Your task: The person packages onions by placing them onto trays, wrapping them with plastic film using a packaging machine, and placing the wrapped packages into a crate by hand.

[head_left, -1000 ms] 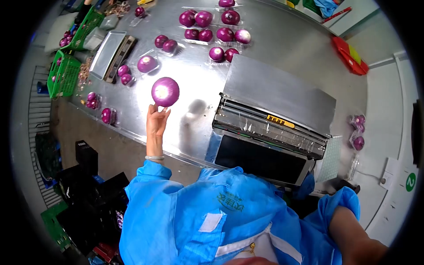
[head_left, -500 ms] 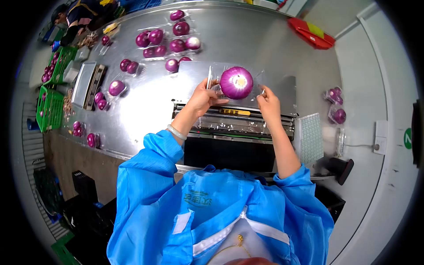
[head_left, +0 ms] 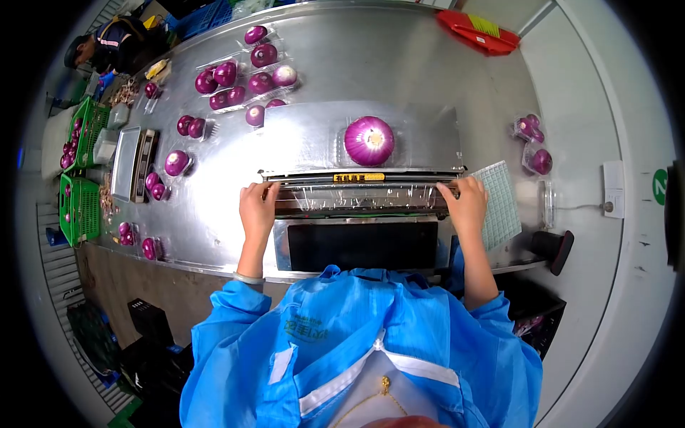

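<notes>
A red onion [head_left: 369,141] sits in a clear plastic tray [head_left: 335,151] on the metal plate behind the wrapping machine [head_left: 292,175]. Clear plastic film [head_left: 357,196] stretches across the machine's front, below a yellow label [head_left: 359,177]. At the film's left end, my left hand [head_left: 258,207] pinches its edge between thumb and fingers. My right hand [head_left: 467,203] is closed in the same way on the right end. The film is so transparent that its exact edge under the fingertips is hard to see.
Several trayed onions [head_left: 261,83] stand at the back left, and more trayed onions [head_left: 540,161] at the right. A scale [head_left: 134,164] and green crates [head_left: 80,212] are on the left. A textured pale pad [head_left: 501,207] lies beside the machine. Another person [head_left: 118,43] is at the far left.
Both hands have let go of the onion's tray, which now rests on the plate. They have moved towards me and apart, onto the two ends of the film.
</notes>
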`<state>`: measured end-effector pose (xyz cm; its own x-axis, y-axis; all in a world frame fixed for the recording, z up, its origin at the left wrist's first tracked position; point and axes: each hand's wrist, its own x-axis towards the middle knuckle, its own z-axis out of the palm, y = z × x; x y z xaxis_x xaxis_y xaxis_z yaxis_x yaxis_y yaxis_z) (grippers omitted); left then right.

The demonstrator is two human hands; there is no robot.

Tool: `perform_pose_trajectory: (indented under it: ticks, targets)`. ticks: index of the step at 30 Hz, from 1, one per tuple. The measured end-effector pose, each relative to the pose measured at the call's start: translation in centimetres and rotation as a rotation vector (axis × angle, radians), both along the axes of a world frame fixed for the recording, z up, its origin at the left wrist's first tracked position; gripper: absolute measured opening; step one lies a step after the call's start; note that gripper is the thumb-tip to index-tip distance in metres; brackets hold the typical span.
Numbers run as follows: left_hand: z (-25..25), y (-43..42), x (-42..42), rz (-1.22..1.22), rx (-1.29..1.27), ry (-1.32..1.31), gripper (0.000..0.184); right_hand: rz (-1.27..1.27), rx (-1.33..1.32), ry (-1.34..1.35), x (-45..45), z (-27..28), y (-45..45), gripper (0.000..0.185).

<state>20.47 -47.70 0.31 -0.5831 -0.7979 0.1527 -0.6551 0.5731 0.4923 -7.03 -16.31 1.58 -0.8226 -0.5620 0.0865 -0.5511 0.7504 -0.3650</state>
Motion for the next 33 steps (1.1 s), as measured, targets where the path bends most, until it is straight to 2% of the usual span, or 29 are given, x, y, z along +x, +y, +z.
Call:
perform_pose_trajectory:
  ticks: [2,3,4,6,8,10,12,14,15,16,17,18,19,20,21,22,23,24,26,29,32,33]
  targets:
    - [-2.0,1.6,-0.2,-0.053,0.088,-0.049,0.024,-0.033,0.259,-0.021,1.6,-0.5,0.2,0.040]
    - [-3.5,2.7,-1.0,-0.071,0.004,-0.058,0.027,0.008,0.186,0.065,2.1,-3.3,0.2,0.040]
    - [-3.3,3.9,-2.2,-0.070,-0.061,-0.039,0.026,-0.001,0.075,0.016,2.4,-4.3,-0.8,0.033]
    - [-3.6,3.6,-3.3,-0.104,0.053,-0.062,0.025,0.074,0.018,-0.039,2.0,-5.1,-1.4,0.029]
    - [-2.9,1.7,-2.8,-0.135,0.397,-0.075,0.023,0.149,-0.186,-0.279,0.5,-5.0,0.0,0.023]
    - [-0.1,-1.2,-1.5,-0.286,1.095,0.164,0.024,0.220,-0.405,-0.943,-0.9,-1.5,2.2,0.024]
    - [5.7,-2.6,-2.0,-0.370,1.281,0.210,0.024,0.187,-0.596,-1.199,-1.3,2.2,3.1,0.021]
    - [8.9,-4.7,-2.9,-0.472,1.477,0.411,0.026,0.399,-1.066,-1.376,-2.0,6.2,1.1,0.018]
    - [9.7,-5.7,-4.2,-0.682,1.494,0.659,0.025,0.497,-1.308,-1.454,-2.1,7.8,-0.1,0.017]
    - [10.7,-6.0,-5.8,-0.593,1.509,0.851,0.025,0.405,-1.456,-1.309,-2.3,9.1,-2.1,0.016]
    - [10.9,-6.3,-8.0,-0.648,1.618,1.064,0.022,0.313,-1.592,-1.149,-2.8,9.7,-4.7,0.015]
    - [11.7,-5.3,-10.7,-0.435,1.556,1.177,0.019,0.272,-1.564,-1.022,-3.5,9.5,-7.4,0.016]
    - [10.3,-5.6,-13.7,-0.566,1.325,1.152,0.019,0.235,-1.536,-0.894,-4.9,8.9,-9.9,0.016]
    - [6.9,-6.4,-16.3,-0.554,1.174,1.125,0.020,0.181,-1.364,-0.730,-7.0,6.1,-11.8,0.018]
    - [4.4,-6.3,-18.1,-0.412,1.015,0.959,0.019,0.128,-1.189,-0.568,-8.8,2.2,-13.5,0.021]
    - [1.8,-6.2,-19.0,-0.401,0.789,0.748,0.020,0.079,-0.926,-0.515,-10.1,-1.2,-14.7,0.023]
    - [-1.6,-6.5,-19.6,-0.382,0.687,0.622,0.023,0.029,-0.662,-0.459,-10.9,-3.3,-15.5,0.026]
    - [-3.7,-6.6,-19.8,-0.226,0.562,0.231,0.027,0.054,-0.616,-0.598,-10.8,-3.6,-15.6,0.029]
    - [-3.9,-5.3,-19.1,-0.237,0.714,0.239,0.035,0.100,-0.516,-0.879,-9.7,-4.2,-15.7,0.036]
    - [-2.6,-4.3,-18.5,-0.245,0.940,0.292,0.041,0.208,-0.459,-0.761,-8.9,-3.8,-15.9,0.049]
    - [1.4,-4.9,-17.3,-0.328,1.197,-0.021,0.045,0.169,-0.125,-1.066,-9.5,-1.5,-15.3,0.059]
    - [1.1,-5.0,-16.8,-0.388,1.252,0.035,0.057,0.191,-0.047,-1.097,-9.6,-1.5,-15.1,0.061]
